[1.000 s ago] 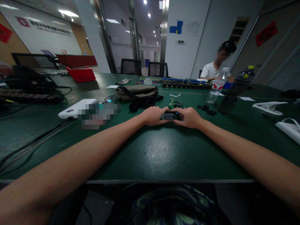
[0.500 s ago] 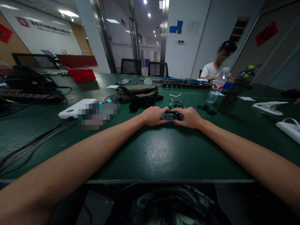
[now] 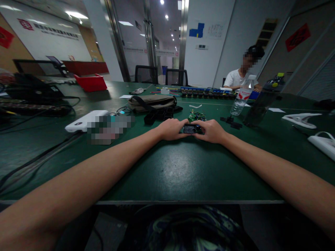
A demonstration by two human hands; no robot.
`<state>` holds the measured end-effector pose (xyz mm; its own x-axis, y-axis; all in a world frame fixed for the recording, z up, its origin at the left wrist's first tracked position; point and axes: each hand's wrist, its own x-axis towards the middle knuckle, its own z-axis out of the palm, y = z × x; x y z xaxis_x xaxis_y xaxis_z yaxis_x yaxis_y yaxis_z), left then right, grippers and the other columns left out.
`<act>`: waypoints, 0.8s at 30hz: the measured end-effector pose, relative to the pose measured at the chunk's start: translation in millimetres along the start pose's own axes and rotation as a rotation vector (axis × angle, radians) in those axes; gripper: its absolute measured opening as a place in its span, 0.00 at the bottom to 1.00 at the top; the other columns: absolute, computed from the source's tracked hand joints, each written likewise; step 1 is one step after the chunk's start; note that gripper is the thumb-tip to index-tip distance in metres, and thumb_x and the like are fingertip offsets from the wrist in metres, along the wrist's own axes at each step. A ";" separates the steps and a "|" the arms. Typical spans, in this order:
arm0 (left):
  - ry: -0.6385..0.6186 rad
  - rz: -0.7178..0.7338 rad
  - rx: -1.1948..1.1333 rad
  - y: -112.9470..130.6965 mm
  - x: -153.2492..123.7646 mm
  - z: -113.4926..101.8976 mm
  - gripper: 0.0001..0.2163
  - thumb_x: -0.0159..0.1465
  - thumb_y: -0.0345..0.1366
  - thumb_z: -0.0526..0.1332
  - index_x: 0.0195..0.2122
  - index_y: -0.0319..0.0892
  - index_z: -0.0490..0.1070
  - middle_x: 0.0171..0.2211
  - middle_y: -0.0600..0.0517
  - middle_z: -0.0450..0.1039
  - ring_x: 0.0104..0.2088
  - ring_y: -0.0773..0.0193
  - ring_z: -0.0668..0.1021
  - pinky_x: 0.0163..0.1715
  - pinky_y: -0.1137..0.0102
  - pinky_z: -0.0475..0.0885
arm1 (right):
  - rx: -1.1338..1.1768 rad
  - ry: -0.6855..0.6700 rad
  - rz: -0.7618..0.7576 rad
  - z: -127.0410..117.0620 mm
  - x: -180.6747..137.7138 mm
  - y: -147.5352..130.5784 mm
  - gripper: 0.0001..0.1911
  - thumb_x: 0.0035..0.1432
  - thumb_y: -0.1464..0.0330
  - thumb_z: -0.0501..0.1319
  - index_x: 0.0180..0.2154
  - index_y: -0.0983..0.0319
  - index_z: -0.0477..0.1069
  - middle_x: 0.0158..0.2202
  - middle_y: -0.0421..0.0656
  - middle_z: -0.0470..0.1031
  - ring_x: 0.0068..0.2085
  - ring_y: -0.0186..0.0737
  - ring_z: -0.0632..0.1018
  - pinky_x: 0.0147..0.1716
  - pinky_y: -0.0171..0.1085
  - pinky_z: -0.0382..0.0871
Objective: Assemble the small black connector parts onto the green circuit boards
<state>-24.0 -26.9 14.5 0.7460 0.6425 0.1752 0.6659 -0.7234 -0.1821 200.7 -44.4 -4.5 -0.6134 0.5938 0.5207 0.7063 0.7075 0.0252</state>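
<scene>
Between my two hands is a small black rectangular case with fine pale markings on the side facing me; its exact kind is unclear. My left hand is closed on its left end, thumb low and fingers along the top. From the other side, my right hand pinches the right end. Just behind the case lies a pile of green circuit boards. Several black plastic pieces lie to the right of my right hand. Beyond my left hand sit black open-topped boxes.
A grey-brown pouch lies behind the boxes. To the left are a white device and cables. A clear water bottle and a dark bottle stand at right. Across the green table sits a person in white.
</scene>
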 end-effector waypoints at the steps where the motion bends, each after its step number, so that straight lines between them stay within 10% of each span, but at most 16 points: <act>1: 0.000 0.000 -0.001 -0.1 0.1 0.2 0.25 0.67 0.56 0.51 0.55 0.42 0.64 0.37 0.45 0.79 0.36 0.53 0.82 0.34 0.66 0.71 | 0.002 0.001 -0.001 0.1 0.1 0.0 0.21 0.56 0.59 0.63 0.50 0.61 0.75 0.25 0.40 0.78 0.24 0.37 0.76 0.29 0.33 0.63; 24: -0.022 -0.014 0.004 1.8 -0.4 -2.2 0.25 0.67 0.56 0.50 0.55 0.42 0.64 0.37 0.45 0.79 0.36 0.53 0.81 0.34 0.67 0.71 | 0.002 -0.006 0.006 1.0 -0.2 0.8 0.22 0.57 0.59 0.62 0.50 0.61 0.75 0.24 0.40 0.78 0.24 0.37 0.76 0.29 0.33 0.62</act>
<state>-23.1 -29.1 16.3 0.7367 0.6579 0.1561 0.6761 -0.7134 -0.1842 201.0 -43.6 -5.4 -0.6112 0.6007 0.5155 0.7095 0.7044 0.0204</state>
